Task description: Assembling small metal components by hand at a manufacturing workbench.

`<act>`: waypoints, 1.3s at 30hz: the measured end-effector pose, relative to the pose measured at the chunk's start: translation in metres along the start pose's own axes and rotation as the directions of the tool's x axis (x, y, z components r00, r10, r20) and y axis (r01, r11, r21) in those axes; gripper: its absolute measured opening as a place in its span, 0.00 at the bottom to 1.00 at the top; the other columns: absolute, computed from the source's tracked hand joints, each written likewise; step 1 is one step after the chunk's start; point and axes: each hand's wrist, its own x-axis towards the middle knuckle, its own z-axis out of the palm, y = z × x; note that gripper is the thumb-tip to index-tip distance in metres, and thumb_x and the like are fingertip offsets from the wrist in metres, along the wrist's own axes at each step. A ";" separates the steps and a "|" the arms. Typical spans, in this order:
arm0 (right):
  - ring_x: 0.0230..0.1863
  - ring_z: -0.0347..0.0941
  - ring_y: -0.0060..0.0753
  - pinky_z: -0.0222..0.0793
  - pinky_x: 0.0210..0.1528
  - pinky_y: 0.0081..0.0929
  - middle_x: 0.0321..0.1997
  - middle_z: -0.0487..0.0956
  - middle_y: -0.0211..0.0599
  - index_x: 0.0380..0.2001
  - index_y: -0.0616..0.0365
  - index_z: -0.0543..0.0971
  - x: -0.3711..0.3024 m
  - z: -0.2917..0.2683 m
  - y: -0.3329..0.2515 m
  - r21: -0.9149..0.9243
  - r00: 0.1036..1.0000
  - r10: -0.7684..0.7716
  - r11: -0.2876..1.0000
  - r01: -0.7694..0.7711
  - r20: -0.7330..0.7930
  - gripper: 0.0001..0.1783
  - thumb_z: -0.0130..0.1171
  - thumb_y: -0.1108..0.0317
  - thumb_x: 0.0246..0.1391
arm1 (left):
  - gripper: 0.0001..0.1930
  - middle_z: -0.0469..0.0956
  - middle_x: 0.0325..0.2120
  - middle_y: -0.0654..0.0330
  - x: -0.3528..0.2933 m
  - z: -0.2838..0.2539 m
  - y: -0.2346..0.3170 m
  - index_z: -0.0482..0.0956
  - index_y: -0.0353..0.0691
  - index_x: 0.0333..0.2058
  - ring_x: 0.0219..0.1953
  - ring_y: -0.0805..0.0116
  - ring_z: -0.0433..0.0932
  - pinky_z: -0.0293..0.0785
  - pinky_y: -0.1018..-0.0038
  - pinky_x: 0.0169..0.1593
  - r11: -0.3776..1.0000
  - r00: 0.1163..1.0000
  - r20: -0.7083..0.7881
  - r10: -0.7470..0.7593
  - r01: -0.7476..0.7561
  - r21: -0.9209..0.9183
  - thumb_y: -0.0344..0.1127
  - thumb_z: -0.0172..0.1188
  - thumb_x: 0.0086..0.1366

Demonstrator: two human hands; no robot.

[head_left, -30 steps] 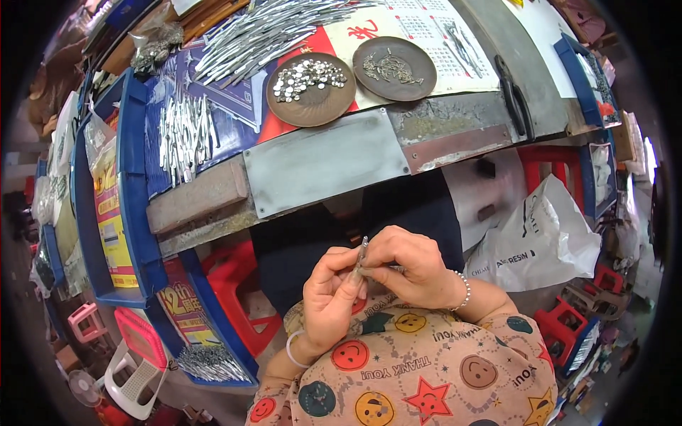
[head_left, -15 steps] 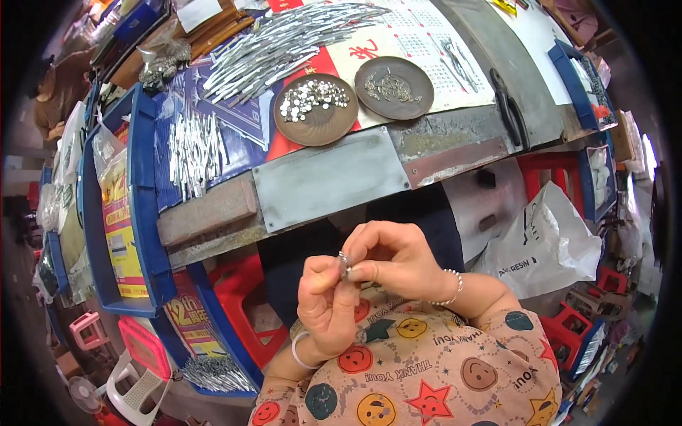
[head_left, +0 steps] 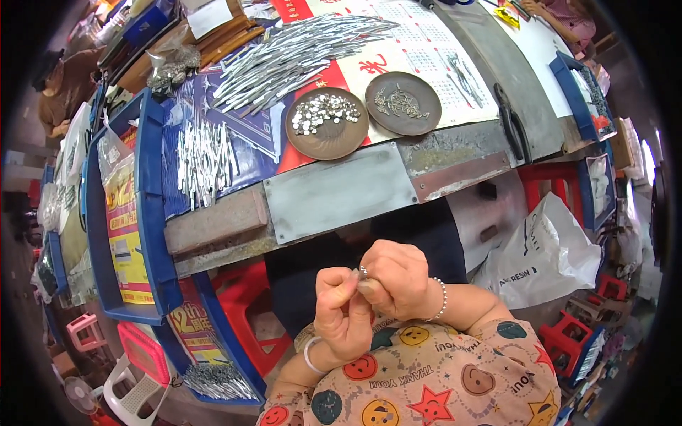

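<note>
Above my lap, my left hand (head_left: 342, 312) and my right hand (head_left: 396, 282) meet fingertip to fingertip. Both are closed in a pinch on one small silvery metal piece (head_left: 364, 272). Only a sliver of it shows between the thumbs and fingers; its kind is too small to make out. On the bench beyond stand two brown dishes. The left dish (head_left: 312, 145) has small shiny round pieces (head_left: 327, 112) in it, and the right dish (head_left: 428, 122) has thin, short metal bits (head_left: 399, 104).
A grey metal plate (head_left: 341, 193) is fixed at the bench's front edge, beside a worn block (head_left: 217, 221). Silvery strips (head_left: 291, 60) lie piled behind, with a smaller bundle (head_left: 206, 160) at left. Black-handled pliers (head_left: 511, 124) lie right. A blue tray (head_left: 149, 213) stands left, a white bag (head_left: 543, 252) right.
My hands have drawn closer together, and the right fingers are curled more tightly. Less of the metal piece shows now. The whole view has shifted slightly, with the bench lower and further right.
</note>
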 end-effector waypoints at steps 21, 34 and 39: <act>0.22 0.56 0.17 0.54 0.22 0.16 0.29 0.64 0.29 0.43 0.55 0.66 0.000 -0.034 0.023 0.000 0.986 0.094 0.996 -0.095 -0.141 0.33 0.73 0.67 0.33 | 0.12 0.63 0.40 0.60 -0.008 0.005 0.007 0.64 0.33 0.46 0.26 0.81 0.66 0.64 0.86 0.25 0.815 0.917 0.066 -0.394 0.382 -0.436 0.19 0.48 0.64; 0.16 0.64 0.33 0.60 0.17 0.24 0.20 0.71 0.36 0.22 0.61 0.71 -0.013 -0.002 -0.005 0.188 0.979 0.182 0.962 -0.196 0.087 0.13 0.67 0.70 0.42 | 0.12 0.65 0.39 0.57 -0.009 0.001 0.005 0.65 0.35 0.42 0.34 0.77 0.67 0.67 0.84 0.39 0.923 0.969 -0.064 -0.240 0.207 -0.325 0.16 0.51 0.62; 0.17 0.69 0.42 0.63 0.18 0.31 0.16 0.68 0.38 0.18 0.58 0.70 -0.010 -0.006 0.020 0.182 0.897 0.372 0.890 -0.418 0.238 0.12 0.55 0.67 0.51 | 0.13 0.65 0.40 0.56 -0.011 0.002 0.006 0.66 0.35 0.42 0.34 0.76 0.67 0.67 0.83 0.39 0.921 0.953 -0.080 -0.293 0.259 -0.290 0.15 0.50 0.60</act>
